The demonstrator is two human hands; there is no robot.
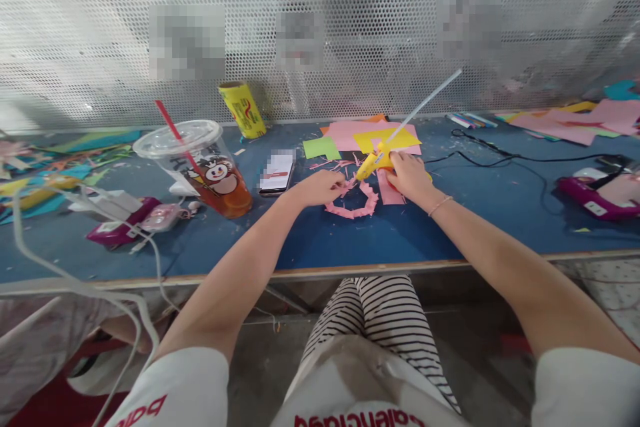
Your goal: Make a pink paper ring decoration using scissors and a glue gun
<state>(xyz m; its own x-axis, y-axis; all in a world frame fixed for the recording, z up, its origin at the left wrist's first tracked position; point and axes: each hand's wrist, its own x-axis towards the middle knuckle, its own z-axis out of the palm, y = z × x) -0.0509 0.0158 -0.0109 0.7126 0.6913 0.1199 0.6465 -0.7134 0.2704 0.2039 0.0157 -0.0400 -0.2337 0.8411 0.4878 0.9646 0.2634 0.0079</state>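
Note:
My right hand (411, 175) is closed around a yellow hot glue gun (374, 161), with a long clear glue stick (425, 101) rising out of its back. The gun's nozzle points down and left, close to a fringed pink paper strip (351, 212) that curls into an open ring on the table. At the ring's upper left end, my left hand (323, 187) pinches the strip between its fingertips. Beside the ring lies a flat pink paper piece (389, 188), partly under the right hand. Small pink paper slivers (337, 165) are scattered just behind.
Coloured paper sheets (340, 137) lie behind the glue gun. To the left stand a phone (277, 172), a lidded drink cup (205, 170) with a red straw, and a yellow roll (243, 110). A black cable (505, 157) runs right to a purple power strip (597, 197).

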